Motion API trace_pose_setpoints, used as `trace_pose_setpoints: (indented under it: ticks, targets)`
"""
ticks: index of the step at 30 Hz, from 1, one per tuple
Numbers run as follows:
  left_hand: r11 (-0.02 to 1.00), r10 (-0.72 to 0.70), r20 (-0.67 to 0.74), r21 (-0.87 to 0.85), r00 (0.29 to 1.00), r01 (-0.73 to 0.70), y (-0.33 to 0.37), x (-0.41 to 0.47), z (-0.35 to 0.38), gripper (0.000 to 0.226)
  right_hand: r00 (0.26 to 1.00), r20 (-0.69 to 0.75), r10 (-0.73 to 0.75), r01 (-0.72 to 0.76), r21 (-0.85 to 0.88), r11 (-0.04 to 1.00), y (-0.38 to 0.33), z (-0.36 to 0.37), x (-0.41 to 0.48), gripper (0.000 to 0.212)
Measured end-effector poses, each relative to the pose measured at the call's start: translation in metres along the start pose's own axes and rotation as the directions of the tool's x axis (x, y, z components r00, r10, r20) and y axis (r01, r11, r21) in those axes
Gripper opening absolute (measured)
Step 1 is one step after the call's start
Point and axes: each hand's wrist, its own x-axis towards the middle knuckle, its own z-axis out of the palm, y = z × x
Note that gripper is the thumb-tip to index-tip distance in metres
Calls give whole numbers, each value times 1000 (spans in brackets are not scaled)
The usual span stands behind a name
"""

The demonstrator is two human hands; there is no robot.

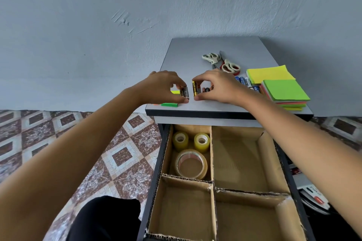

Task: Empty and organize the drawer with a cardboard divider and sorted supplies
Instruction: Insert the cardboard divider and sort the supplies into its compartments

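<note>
**Head view.** We pinched batteries point(194, 89) on the cabinet top point(188, 53), at 12 o'clock from the open drawer point(156, 164). The left hand point(164, 86) curled round one cluster and the right hand point(219, 86) round another. We judged them dense, rigid, slick and apt to roll, so best gripped across their sides. The cardboard divider point(212, 158) held tape rolls point(191, 163) at 10 o'clock. A tiled floor point(98, 143) lay at 9 o'clock, under a grey wall point(137, 15).

We see a divider point(186, 184) of brown corrugated cardboard, matt, with rough torn edges. The tape rolls point(201, 148) are glossy clear plastic. The batteries point(195, 89) have shiny metallic jackets. The cabinet top point(195, 49) is smooth matt grey; the sticky notes point(285, 90) are matt paper.
</note>
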Motion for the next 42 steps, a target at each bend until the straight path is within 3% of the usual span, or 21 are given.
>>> trace_pose_setpoints:
  ticks: [4,12,17,20,25,28,30,35,39,42]
  targets:
    - [992,73,2,-106,997,-72,29,-46,10,50,1000,-27,-8,12,165,986,-11,-4,-47,62]
    - [983,150,338,-148,929,-106,79,-121,89,57,978,208,30,-69,182,981,-21,34,-156,58]
    - [986,153,518,-134,842,-96,90,-139,155,50,961,271,47,-111,226,968,-27,58,-189,58]
    - [991,119,550,-119,826,-63,93,-136,180,43,958,278,66,-134,234,963,-28,65,-194,58]
    - [992,80,572,-127,816,-8,97,-127,202,53,961,264,86,-146,219,965,-27,69,-195,56]
    - [973,56,577,-213,815,84,98,-129,206,55,962,256,95,-155,227,962,-27,71,-195,56]
    - [931,20,603,-302,798,205,96,-131,205,44,962,254,101,-161,228,960,-26,73,-194,56]
    - [659,-41,736,-489,675,572,90,-133,207,32,959,260,113,-179,245,953,-27,77,-193,56]
    - [545,-56,783,-496,619,676,93,-134,207,32,960,258,113,-182,259,949,-28,80,-192,56]
    - [604,-63,765,-482,641,635,96,-133,206,33,961,254,107,-178,276,945,-29,82,-191,56]
